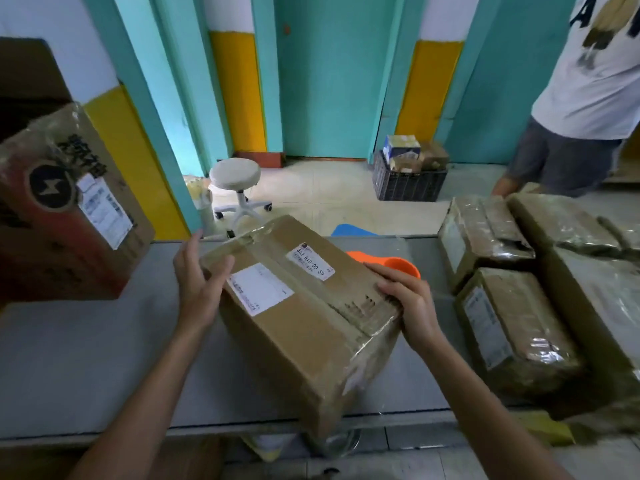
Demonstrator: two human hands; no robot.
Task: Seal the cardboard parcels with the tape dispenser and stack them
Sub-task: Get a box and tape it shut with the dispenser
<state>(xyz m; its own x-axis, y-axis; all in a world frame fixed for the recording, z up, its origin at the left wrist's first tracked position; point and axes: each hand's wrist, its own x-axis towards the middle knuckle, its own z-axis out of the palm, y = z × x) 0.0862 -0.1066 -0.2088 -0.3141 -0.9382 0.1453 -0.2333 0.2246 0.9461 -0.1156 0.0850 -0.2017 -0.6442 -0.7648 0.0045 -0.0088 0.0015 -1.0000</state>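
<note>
Holding the cardboard parcel [304, 327] slantwise on the grey counter [86, 358], with the near lower corner out past the front edge. Pressing the left hand [199, 282] flat against the far-left end, fingers straight, thumb lying on the top edge. Gripping the right-hand top corner with the right hand [414, 306], fingers curled over the crumpled tape there.

Judging from the tape already running along the top seam, probably squaring or checking the parcel ahead of more taping or stacking. To do that well, likely sliding it fully back onto the counter first, and keeping one hand clamping the flaps together. Only then reaching for the tape dispenser [401, 265] lying just behind the parcel, near the right hand. Possibly also smoothing the wrinkled end before laying fresh tape over it.

Seeing only an orange part of the dispenser, with roll and blade out of sight behind the parcel. Getting no view of the parcel's underside or far face. Failing to make out the smaller label print. Losing the wrapped parcels [512, 327] partly past the right edge of view, and another person [588, 81] above the chest.
</note>
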